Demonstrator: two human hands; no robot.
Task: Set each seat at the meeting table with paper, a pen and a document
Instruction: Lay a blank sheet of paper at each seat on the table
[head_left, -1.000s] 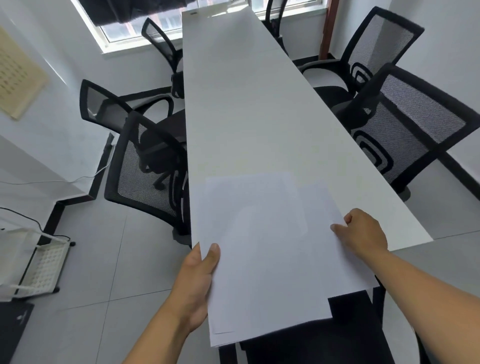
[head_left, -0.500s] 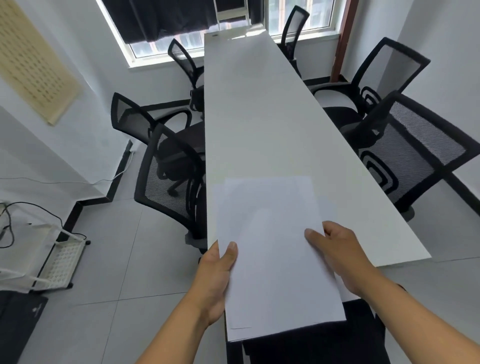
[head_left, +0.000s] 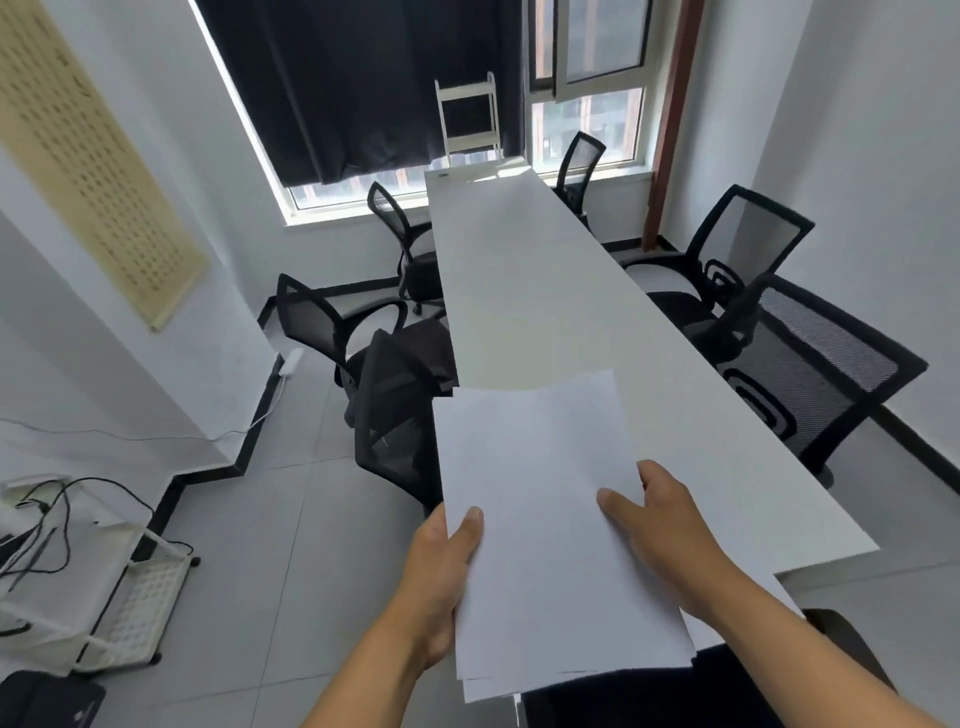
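Note:
A stack of white paper sheets (head_left: 540, 509) is lifted over the near end of the long white meeting table (head_left: 561, 312). My left hand (head_left: 441, 566) grips the stack's left edge, thumb on top. My right hand (head_left: 660, 525) holds the right edge, thumb lying on the top sheet and fingers underneath. The sheets' far end curls slightly. More sheets (head_left: 779, 597) peek out below my right forearm at the table's near end. No pen or document shows on the table.
Black mesh chairs stand along the left side (head_left: 395, 405) (head_left: 322, 327) (head_left: 400, 234) and right side (head_left: 810, 374) (head_left: 737, 244) (head_left: 582, 161). A white rack (head_left: 467, 114) stands at the far end by the window. A white trolley (head_left: 119, 597) with cables sits at the left.
Both hands gathered the spread sheets into one stack and lifted it off the table. My right hand moved from the loose right sheet onto the stack's edge. The view tilted up.

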